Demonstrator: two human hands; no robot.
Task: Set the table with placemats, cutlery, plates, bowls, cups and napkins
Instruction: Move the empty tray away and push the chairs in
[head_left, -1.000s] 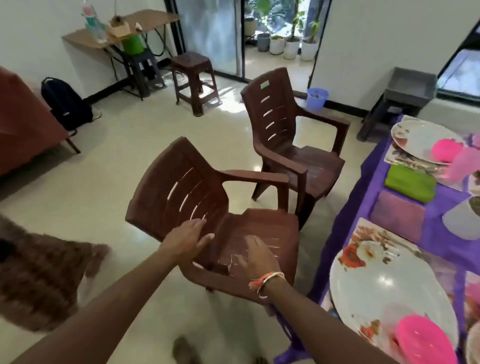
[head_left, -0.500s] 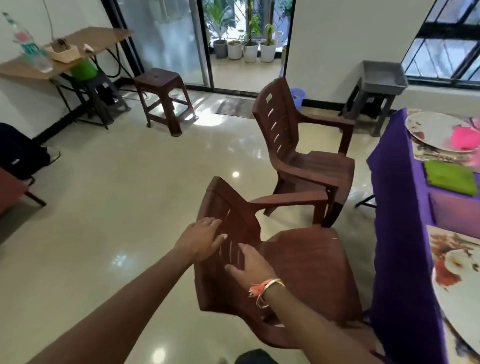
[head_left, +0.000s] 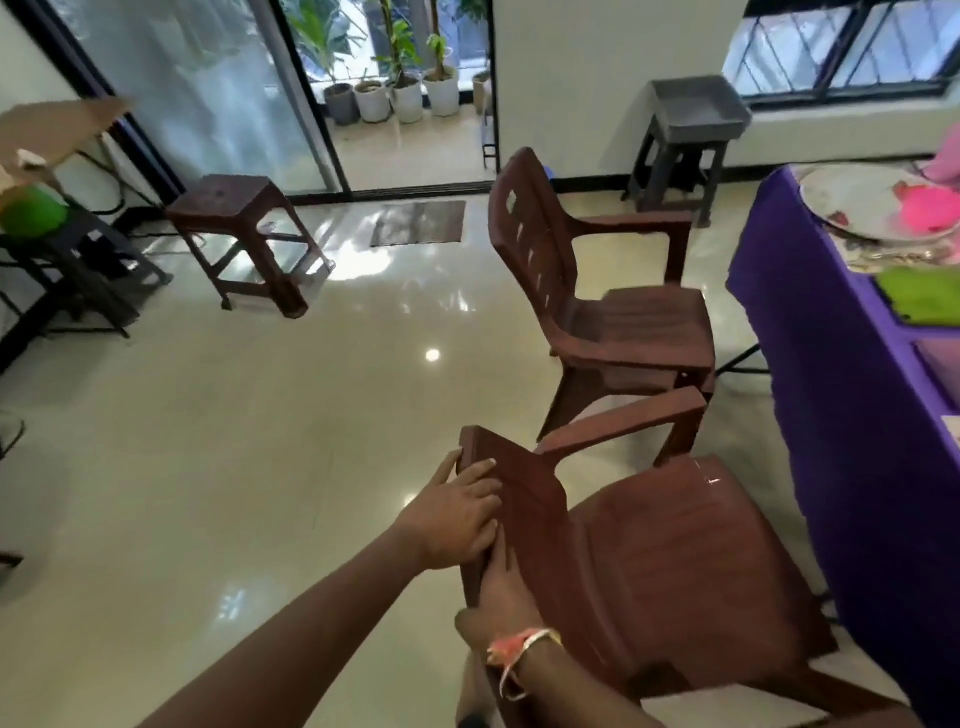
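Head view: the left hand (head_left: 457, 514) grips the chair (head_left: 675, 571) by its back; the right hand (head_left: 498, 592) touches it, grip unclear. Probably stiff, light plastic, so best held by the back's top edge.

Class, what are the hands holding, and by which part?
The near chair, by its backrest: left hand grips the top edge, right hand rests lower.

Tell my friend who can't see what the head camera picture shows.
The person's left hand grips the back of a brown plastic chair, right hand touching it too, beside a purple-covered table. Another brown chair stands beyond.
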